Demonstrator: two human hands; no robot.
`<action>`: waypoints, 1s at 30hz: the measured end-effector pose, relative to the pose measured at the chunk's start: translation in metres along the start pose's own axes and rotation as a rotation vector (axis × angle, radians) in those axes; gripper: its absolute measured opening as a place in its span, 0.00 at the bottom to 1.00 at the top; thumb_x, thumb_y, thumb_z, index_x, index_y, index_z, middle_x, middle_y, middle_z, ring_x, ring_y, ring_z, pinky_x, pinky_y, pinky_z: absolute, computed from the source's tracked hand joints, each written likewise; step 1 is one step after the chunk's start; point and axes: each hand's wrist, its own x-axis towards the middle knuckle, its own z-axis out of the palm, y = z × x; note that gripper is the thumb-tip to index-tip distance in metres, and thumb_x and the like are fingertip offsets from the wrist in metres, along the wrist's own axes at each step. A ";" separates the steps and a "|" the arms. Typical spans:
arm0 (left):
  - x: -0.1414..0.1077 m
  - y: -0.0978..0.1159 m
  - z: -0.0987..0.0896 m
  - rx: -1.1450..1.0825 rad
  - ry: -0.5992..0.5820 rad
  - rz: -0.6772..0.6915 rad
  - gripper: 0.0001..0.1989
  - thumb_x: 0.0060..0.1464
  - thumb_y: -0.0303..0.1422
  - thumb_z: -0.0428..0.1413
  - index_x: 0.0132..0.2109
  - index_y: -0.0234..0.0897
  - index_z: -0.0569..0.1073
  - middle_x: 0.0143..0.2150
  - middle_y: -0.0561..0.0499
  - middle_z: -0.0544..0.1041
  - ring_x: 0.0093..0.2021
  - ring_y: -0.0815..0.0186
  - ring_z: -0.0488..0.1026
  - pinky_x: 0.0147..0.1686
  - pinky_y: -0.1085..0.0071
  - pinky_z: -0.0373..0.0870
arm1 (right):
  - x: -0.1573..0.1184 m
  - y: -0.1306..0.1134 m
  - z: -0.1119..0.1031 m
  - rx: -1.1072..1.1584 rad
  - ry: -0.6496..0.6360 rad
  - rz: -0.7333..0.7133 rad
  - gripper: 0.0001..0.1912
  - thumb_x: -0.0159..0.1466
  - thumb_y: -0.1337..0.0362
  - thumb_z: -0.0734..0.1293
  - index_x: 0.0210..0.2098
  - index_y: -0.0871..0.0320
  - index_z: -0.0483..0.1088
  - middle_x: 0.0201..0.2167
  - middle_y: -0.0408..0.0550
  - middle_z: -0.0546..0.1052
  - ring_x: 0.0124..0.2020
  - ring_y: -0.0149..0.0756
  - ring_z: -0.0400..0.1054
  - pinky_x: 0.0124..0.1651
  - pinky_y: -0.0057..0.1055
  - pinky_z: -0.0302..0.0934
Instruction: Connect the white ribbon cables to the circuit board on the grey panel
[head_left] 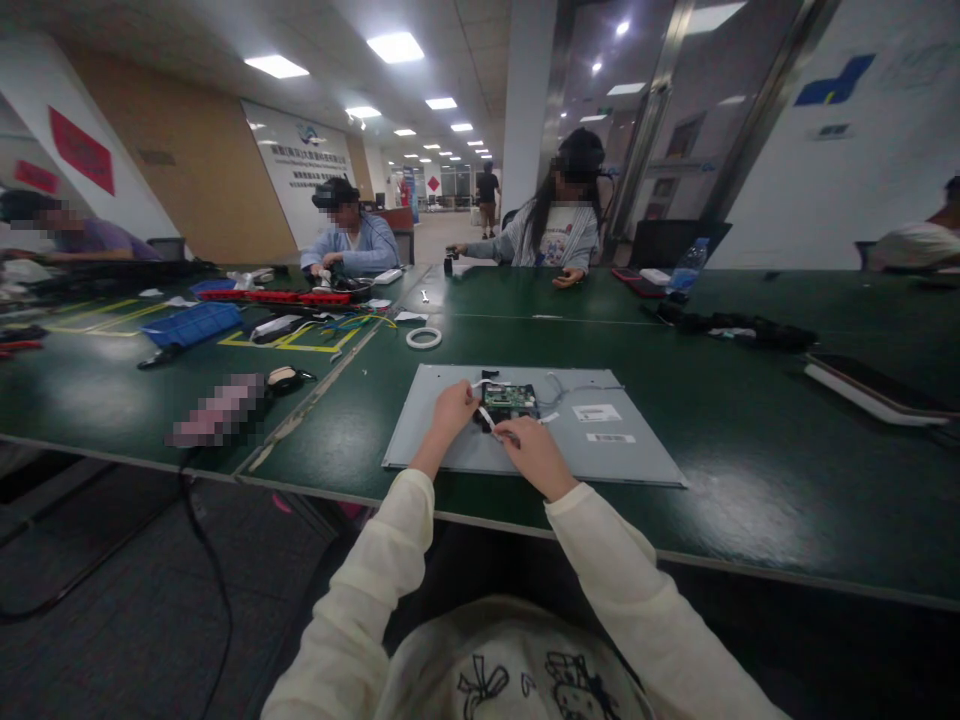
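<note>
A flat grey panel lies on the green table in front of me. On it sits a green circuit board with black parts around it and thin wires leading off to the right. A short white strip runs between my two hands, just below the board's left side. My left hand has its fingers pinched at the strip's upper end. My right hand pinches its lower end near the panel's front half. Two white labels are stuck on the panel's right part.
A white tape roll lies behind the panel. To the left are a blue tray, cables and a blurred pink object. A dark-topped case and a bottle stand at the right. People sit across the table.
</note>
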 end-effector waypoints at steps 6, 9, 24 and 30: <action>0.002 0.004 -0.007 0.051 -0.034 0.031 0.04 0.56 0.27 0.47 0.37 0.36 0.66 0.34 0.47 0.74 0.36 0.65 0.70 0.34 0.72 0.60 | 0.004 -0.005 -0.003 0.004 0.022 -0.030 0.11 0.59 0.75 0.61 0.36 0.59 0.73 0.36 0.48 0.75 0.40 0.37 0.65 0.46 0.35 0.60; 0.001 0.007 -0.012 0.082 -0.050 0.063 0.07 0.56 0.24 0.45 0.39 0.35 0.66 0.35 0.45 0.73 0.38 0.63 0.70 0.36 0.70 0.61 | 0.006 -0.008 -0.006 0.002 0.036 -0.077 0.12 0.60 0.75 0.59 0.37 0.59 0.72 0.36 0.48 0.75 0.41 0.38 0.64 0.46 0.36 0.61; 0.013 0.007 -0.017 -0.072 -0.124 0.029 0.10 0.56 0.22 0.40 0.36 0.38 0.63 0.37 0.45 0.69 0.39 0.63 0.68 0.39 0.66 0.64 | 0.024 -0.001 0.001 0.047 0.099 -0.108 0.20 0.61 0.75 0.56 0.47 0.50 0.68 0.40 0.48 0.74 0.44 0.40 0.65 0.48 0.44 0.64; 0.009 0.009 -0.019 -0.035 -0.127 0.032 0.08 0.57 0.23 0.42 0.36 0.37 0.63 0.37 0.45 0.69 0.39 0.62 0.67 0.39 0.67 0.63 | 0.024 -0.003 -0.001 0.003 0.048 -0.129 0.17 0.61 0.75 0.56 0.44 0.54 0.69 0.41 0.48 0.74 0.45 0.40 0.64 0.50 0.42 0.62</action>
